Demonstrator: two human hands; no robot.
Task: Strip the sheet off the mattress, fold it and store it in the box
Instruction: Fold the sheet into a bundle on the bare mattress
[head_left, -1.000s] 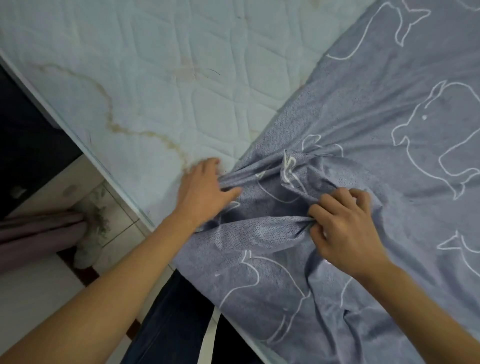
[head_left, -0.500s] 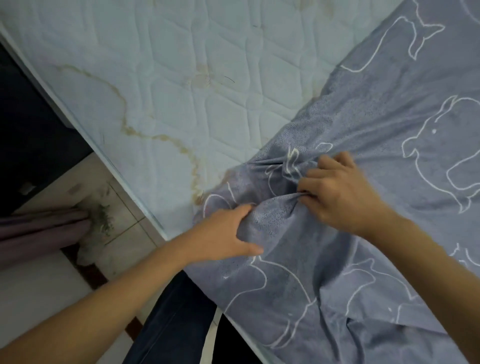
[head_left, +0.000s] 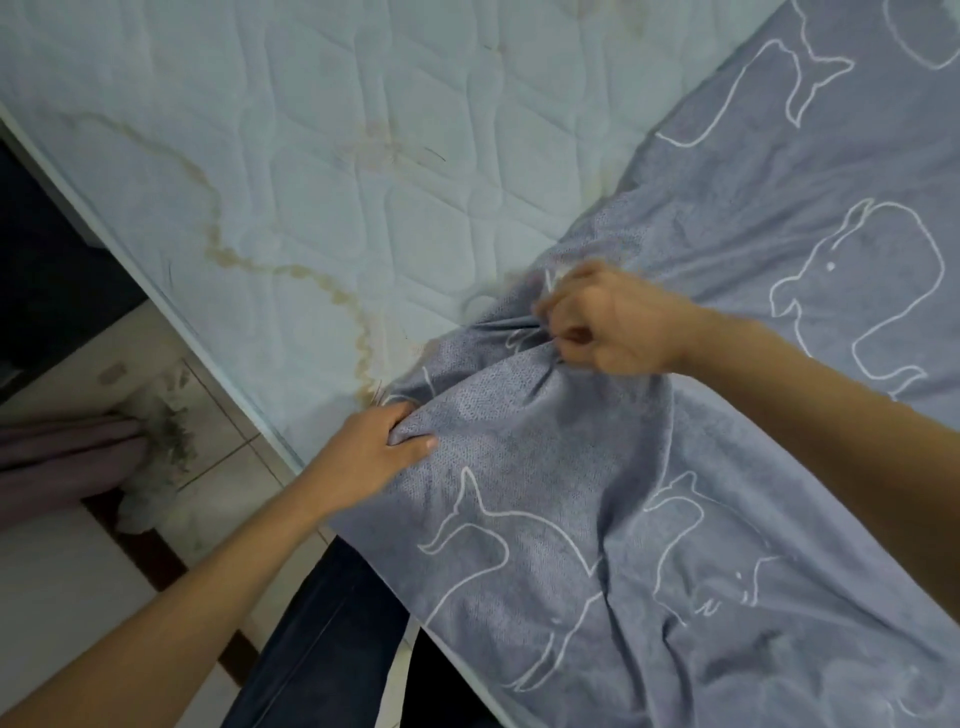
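Left hand (head_left: 374, 452) grips the sheet (head_left: 727, 467) edge at the near rim of the mattress (head_left: 311, 182). Right hand (head_left: 608, 322), blurred, clutches a bunch farther in. The sheet covers the right side. Risk: an uneven pull drags cloth onto the dirty floor (head_left: 223, 431).

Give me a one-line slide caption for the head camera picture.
Left hand and right hand grip the bunched grey sheet on the stained mattress.

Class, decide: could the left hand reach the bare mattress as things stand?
Probably yes: the left hand grips the sheet beside bare mattress; nothing lies between, but it must let go first.
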